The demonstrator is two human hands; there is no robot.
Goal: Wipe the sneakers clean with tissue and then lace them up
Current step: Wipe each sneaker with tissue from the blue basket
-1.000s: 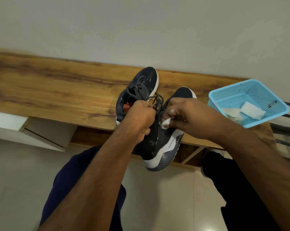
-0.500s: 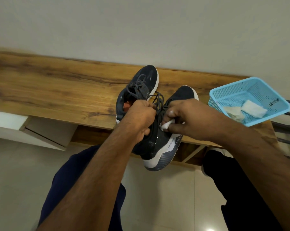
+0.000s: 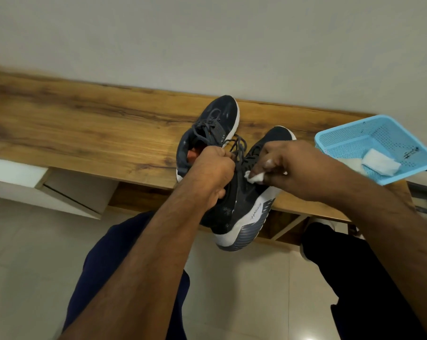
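Note:
Two dark sneakers with white soles are on the wooden bench (image 3: 85, 128). The far sneaker (image 3: 215, 123) lies flat with loose grey laces. The near sneaker (image 3: 244, 207) hangs over the bench's front edge, heel toward me. My left hand (image 3: 215, 170) grips its collar and laces. My right hand (image 3: 288, 165) pinches a small wad of white tissue (image 3: 255, 177) and presses it on the near sneaker's upper by the laces.
A light blue mesh basket (image 3: 349, 138) stands at the bench's right end with white tissue pieces (image 3: 379, 164) inside. A white wall runs behind the bench. Below are my knees in dark trousers, a tiled floor and a white drawer unit (image 3: 48, 187) at left.
My right hand with the tissue has shifted a little to the right along the near sneaker's upper. The left hand keeps its grip in the same place.

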